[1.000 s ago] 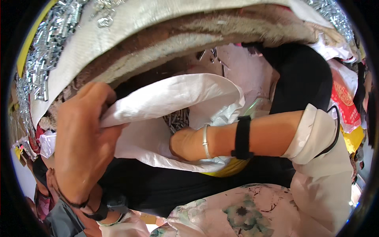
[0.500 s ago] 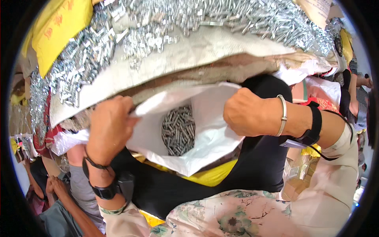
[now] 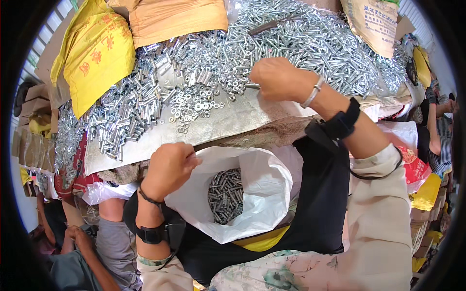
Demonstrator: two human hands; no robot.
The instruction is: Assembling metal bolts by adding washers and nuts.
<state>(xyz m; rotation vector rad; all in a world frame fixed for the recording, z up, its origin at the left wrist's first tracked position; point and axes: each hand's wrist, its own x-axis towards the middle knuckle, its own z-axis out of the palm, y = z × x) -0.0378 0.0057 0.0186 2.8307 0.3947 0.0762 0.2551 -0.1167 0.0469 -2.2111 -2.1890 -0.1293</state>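
Observation:
A white bag point(image 3: 264, 213) stands open between my knees, with many small grey metal sleeves point(image 3: 224, 196) at its bottom. At the bag's left rim, my left hand point(image 3: 170, 167) is closed, fingers curled on the edge. Farther off to the right, my right hand point(image 3: 281, 80) is closed above the near edge of a heap of metal parts. Its fingertips are partly hidden, so I cannot make out what they hold, if anything. Below and left of it lie loose nuts and washers point(image 3: 191, 103). Long silver bolts point(image 3: 335, 68) spread beyond it.
Silver tubes point(image 3: 128, 119) cover the heap's left side on a pale sheet point(image 3: 228, 123). Yellow sack pieces point(image 3: 99, 58), an orange one point(image 3: 179, 22) and a tan sack point(image 3: 374, 24) rest around the heap. Other people sit at left, one with clasped hands point(image 3: 77, 237), and at right.
My right hand has left the bag's right rim and moved up and left over the heap. The bag's mouth looks rounder. The view has shifted, showing more of the heap.

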